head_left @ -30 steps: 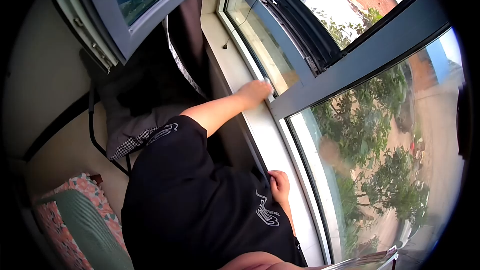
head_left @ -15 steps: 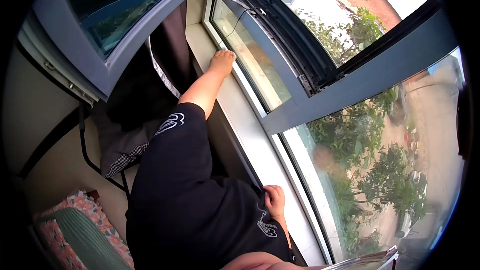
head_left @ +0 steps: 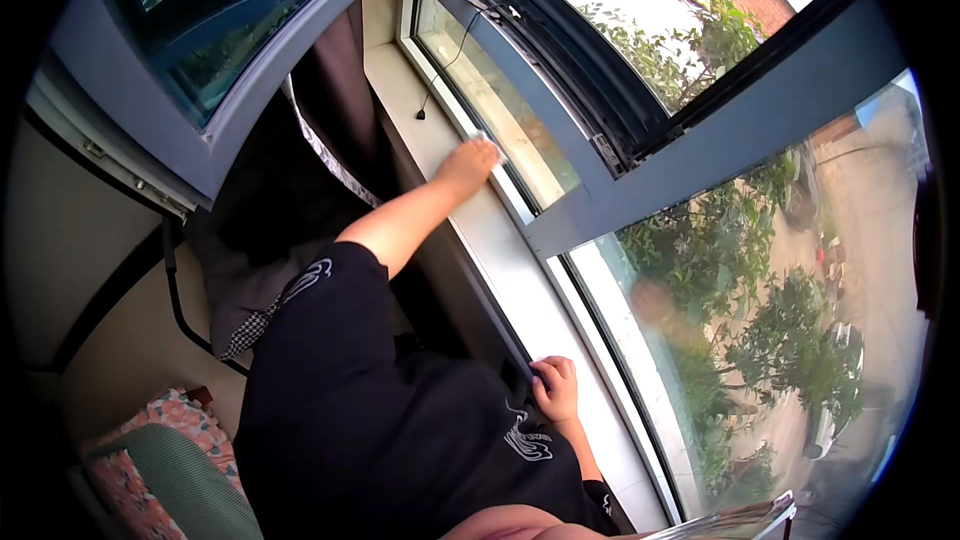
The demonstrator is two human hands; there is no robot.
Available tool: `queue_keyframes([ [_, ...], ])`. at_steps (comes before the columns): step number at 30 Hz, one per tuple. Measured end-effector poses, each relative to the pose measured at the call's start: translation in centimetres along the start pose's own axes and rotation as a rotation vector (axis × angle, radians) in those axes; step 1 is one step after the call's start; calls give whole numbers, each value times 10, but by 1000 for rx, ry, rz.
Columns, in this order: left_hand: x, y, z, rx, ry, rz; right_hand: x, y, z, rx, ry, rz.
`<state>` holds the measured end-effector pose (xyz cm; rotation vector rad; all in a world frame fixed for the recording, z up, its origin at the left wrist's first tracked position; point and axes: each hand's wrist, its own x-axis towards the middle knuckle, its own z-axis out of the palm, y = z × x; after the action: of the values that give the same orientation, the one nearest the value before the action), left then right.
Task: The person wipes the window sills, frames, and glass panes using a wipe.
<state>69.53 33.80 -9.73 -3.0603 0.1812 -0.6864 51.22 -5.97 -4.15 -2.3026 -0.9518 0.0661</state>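
Note:
My left hand (head_left: 468, 168) is closed on a small white wad (head_left: 497, 152), tissue or cloth; mostly hidden by the fingers. It presses this against the lower white frame of the window (head_left: 515, 178), beside the pale windowsill (head_left: 500, 255). Nearer to me, my right hand (head_left: 556, 390) has its fingers curled over the dark inner edge of the sill. A thin black cord (head_left: 452, 60) hangs from the window frame, its black end (head_left: 421, 115) lying over the sill beyond my left hand.
An open grey-framed window sash (head_left: 215, 155) juts inward at the upper left. A dark curtain (head_left: 335, 90) hangs behind it. A grey cushion (head_left: 235, 290) and a floral cloth (head_left: 180, 410) lie at left. Trees (head_left: 790, 330) show through the large pane at right.
My left hand has slid along the window frame toward me with the white wad. The cord's black end, near the hand before, now shows apart from it. My right hand stays at the sill edge.

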Motion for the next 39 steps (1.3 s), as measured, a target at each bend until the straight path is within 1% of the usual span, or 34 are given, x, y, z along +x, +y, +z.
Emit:
queue_keyframes([
  [1,-5,23,-13,-36,47,44,1,0,0,4,-5,-12],
  [2,-9,41,-16,-148,148,111,-1,0,-1,7,-12,-20],
  [3,-13,63,-30,-286,126,116,-1,1,-1,11,-21,-18],
  [5,-16,102,-58,-576,-215,-101,-1,0,-3,17,-17,-36],
  [6,-19,111,-66,-577,-210,-102,-2,1,-3,13,-17,-40],
  [8,-21,122,-78,-949,-191,-506,-3,3,-2,51,-9,-51],
  [9,-17,123,-81,-948,-183,-506,-3,5,-2,48,-7,-59],
  [11,-4,120,-87,-1062,-236,-674,-5,9,-2,78,-5,-74],
  [13,5,120,-99,-1065,-194,-666,-8,13,-1,89,2,-89],
  [15,17,120,-116,-1188,-54,-639,-7,15,0,109,12,-106],
  [16,23,121,-138,-1299,-16,-647,-7,15,0,120,12,-101],
  [17,30,121,-150,-1289,-10,-648,-9,15,0,134,11,-93],
  [19,43,118,-164,-1591,12,-654,-8,19,0,147,9,-106],
  [20,43,118,-154,-1648,62,-620,-9,21,0,151,4,-109],
  [21,38,123,-153,-1643,63,-625,-12,22,-1,156,1,-111],
  [23,33,125,-150,-1433,148,-620,-10,24,-1,176,12,-120],
  [24,29,126,-154,-1427,144,-617,-10,24,-1,183,17,-120],
  [26,17,124,-160,-1517,116,-590,-11,24,-1,202,23,-118],
  [27,10,125,-164,-1512,112,-596,-11,25,-1,209,19,-116],
  [29,-9,131,-173,-1673,158,-607,-10,28,2,272,40,-76],
  [30,-18,139,-181,-1802,151,-690,-8,32,2,298,31,-58],
  [31,-27,145,-188,-1792,151,-710,-4,33,1,370,-4,17],
  [33,-48,155,-199,-2216,191,-731,4,23,-6,817,-2,262],
  [35,-67,162,-206,-2339,193,-741,28,19,-11,960,-41,185],
  [37,-84,168,-219,-2397,199,-710,58,-6,-21,1094,-84,109],
  [39,-102,172,-230,-2390,239,-740,88,-36,-25,1291,-151,71],
])
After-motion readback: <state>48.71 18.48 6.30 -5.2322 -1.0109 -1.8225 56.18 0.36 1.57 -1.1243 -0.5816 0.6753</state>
